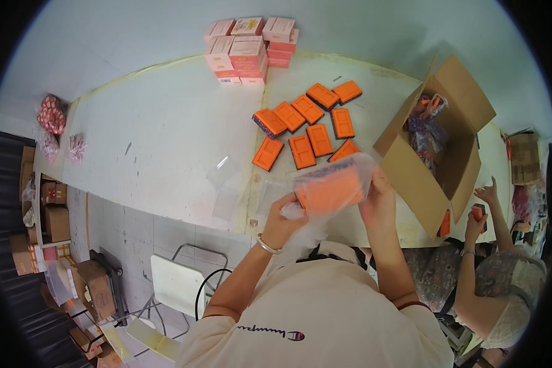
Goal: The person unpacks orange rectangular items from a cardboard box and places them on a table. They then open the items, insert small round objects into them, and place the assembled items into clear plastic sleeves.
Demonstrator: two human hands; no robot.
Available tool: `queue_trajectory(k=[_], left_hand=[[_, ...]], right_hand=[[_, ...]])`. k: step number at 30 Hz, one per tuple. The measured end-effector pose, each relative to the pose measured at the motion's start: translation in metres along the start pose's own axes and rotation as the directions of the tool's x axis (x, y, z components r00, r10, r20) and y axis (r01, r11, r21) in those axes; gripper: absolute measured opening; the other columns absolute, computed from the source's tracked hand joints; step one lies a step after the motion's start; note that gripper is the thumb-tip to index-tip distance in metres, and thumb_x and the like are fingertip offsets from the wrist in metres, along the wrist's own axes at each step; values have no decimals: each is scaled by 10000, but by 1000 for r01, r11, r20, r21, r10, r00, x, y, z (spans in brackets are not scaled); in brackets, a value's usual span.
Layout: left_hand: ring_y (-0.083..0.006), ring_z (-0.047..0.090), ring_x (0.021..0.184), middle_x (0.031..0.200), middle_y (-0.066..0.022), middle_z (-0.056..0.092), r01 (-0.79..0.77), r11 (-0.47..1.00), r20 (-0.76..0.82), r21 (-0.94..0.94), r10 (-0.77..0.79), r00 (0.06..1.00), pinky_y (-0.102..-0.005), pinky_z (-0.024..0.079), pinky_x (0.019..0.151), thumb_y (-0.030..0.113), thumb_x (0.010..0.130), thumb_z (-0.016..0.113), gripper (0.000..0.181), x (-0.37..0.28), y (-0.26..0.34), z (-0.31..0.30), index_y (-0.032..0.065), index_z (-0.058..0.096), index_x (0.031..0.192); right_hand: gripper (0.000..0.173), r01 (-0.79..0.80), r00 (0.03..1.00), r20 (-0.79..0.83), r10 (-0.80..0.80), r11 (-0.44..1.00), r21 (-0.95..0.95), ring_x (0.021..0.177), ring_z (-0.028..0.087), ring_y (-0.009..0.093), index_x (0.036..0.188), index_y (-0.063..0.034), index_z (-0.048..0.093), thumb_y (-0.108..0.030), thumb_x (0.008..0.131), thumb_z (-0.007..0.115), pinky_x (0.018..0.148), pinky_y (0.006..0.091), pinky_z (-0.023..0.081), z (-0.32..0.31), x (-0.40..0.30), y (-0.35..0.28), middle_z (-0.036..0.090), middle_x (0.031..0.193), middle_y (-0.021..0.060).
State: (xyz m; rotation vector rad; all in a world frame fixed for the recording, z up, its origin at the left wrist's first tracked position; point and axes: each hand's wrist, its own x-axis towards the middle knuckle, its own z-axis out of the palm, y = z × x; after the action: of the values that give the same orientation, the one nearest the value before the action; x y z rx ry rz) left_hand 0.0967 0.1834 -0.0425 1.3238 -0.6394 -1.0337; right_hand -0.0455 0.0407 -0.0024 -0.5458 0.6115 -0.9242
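Note:
Between my two hands is an orange plastic case with a dark patterned side [329, 188], inside or behind a clear plastic bag [361, 168]. My left hand [285, 218] grips the case's left end together with bunched film. On the right, my right hand [378, 198] pinches the edge of the bag. Several similar orange cases [319, 139] lie face up on the white table [165, 138] beyond my hands. Thin clear plastic pieces [225, 202] lie flat to the left of my left hand.
An open cardboard box [407, 184] with bagged items stands at the right. Beyond it, another person's hand [474, 225] holds an orange case. Pink boxes [246, 57] are stacked at the table's back. Red bagged items [51, 115] lie far left; a white folding chair [177, 280] stands below the table edge.

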Motion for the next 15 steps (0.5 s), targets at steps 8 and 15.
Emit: queue_trajectory(k=[8, 15], left_hand=[[-113, 550, 927, 955, -68, 607, -258, 964, -4, -60, 258, 966, -276, 444, 796, 53, 689, 713, 411, 4, 27, 39, -2, 549, 1062], [-122, 571, 890, 1007, -79, 623, -310, 939, -140, 149, 331, 933, -276, 456, 801, 81, 682, 736, 409, 16, 16, 22, -18, 580, 1047]], right_hand=[[207, 230, 971, -36, -237, 965, -129, 961, 550, 180, 1059, -30, 524, -157, 916, 447, 851, 322, 440, 8, 4, -11, 571, 1025, 71], [139, 131, 987, -102, -124, 990, 59, 787, 547, 156, 931, -56, 519, -168, 912, 438, 730, 270, 463, 19, 9, -35, 555, 844, 46]])
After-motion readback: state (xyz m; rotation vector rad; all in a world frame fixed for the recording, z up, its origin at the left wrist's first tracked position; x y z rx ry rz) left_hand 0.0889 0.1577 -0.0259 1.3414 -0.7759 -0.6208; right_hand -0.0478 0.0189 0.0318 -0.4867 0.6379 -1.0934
